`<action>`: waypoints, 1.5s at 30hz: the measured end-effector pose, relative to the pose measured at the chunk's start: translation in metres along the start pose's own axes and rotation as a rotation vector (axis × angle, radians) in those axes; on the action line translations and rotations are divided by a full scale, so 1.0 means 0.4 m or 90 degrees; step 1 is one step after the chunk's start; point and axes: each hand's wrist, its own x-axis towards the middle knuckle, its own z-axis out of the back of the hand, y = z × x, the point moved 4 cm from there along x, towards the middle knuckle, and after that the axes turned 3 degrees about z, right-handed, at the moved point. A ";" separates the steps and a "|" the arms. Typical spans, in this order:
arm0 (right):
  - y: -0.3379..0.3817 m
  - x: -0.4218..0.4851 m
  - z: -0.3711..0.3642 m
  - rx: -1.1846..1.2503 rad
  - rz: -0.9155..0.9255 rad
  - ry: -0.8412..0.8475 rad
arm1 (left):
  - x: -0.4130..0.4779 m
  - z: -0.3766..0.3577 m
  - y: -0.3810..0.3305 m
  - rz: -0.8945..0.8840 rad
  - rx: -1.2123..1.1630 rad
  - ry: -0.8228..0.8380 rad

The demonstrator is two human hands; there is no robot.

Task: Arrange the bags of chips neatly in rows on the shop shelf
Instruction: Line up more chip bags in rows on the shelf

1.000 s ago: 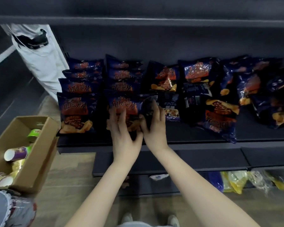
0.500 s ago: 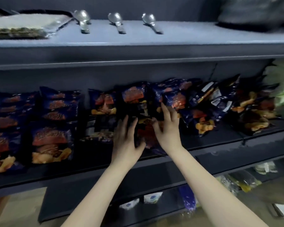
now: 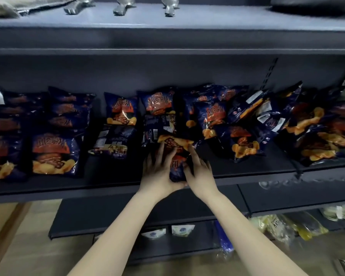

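Observation:
Dark blue chip bags with orange print cover the dark shop shelf [image 3: 247, 170]. At the left they lie in tidy overlapping rows [image 3: 54, 154]. At the right they form a loose jumbled heap [image 3: 277, 124]. Near the shelf's front edge, in the middle, both hands hold one upside-down bag [image 3: 176, 154]. My left hand [image 3: 158, 172] grips its left side and bottom end. My right hand [image 3: 198, 172] presses its right side. Two more single bags [image 3: 121, 112] stand in short columns behind it.
An upper shelf [image 3: 207, 18] carries three metal spoons [image 3: 124, 5] and a flat packet at the far left. Lower shelves hold white sachets [image 3: 182, 230], a blue packet and yellow-green bags [image 3: 287, 226]. The floor below is wooden.
The view has swung right and upward, away from the cardboard box. Both hands left the tidy front bag and took hold of an upside-down bag farther right, drawing it toward the front edge.

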 end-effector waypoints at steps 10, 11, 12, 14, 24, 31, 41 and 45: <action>0.031 0.023 -0.014 0.263 -0.062 -0.146 | 0.038 0.185 0.137 0.061 -0.065 -0.103; 0.034 0.025 -0.011 0.259 -0.060 -0.157 | 0.055 0.200 0.181 0.093 -0.027 -0.130; 0.034 0.027 -0.007 0.256 -0.060 -0.170 | 0.071 0.205 0.226 0.130 0.014 -0.133; 0.029 0.032 0.009 0.246 -0.068 -0.203 | 0.094 0.188 0.298 0.213 0.062 -0.079; -0.001 0.065 0.045 0.106 -0.047 -0.318 | 0.121 0.165 0.281 0.274 0.136 0.034; 0.153 0.127 0.049 0.047 0.198 -0.396 | 0.127 0.229 0.258 0.210 0.159 0.084; 0.290 0.201 -0.020 0.122 0.280 -0.291 | 0.142 0.429 0.245 0.165 -0.257 0.171; 0.308 0.237 -0.014 0.128 0.250 -0.276 | 0.143 0.482 0.262 0.211 -0.454 0.277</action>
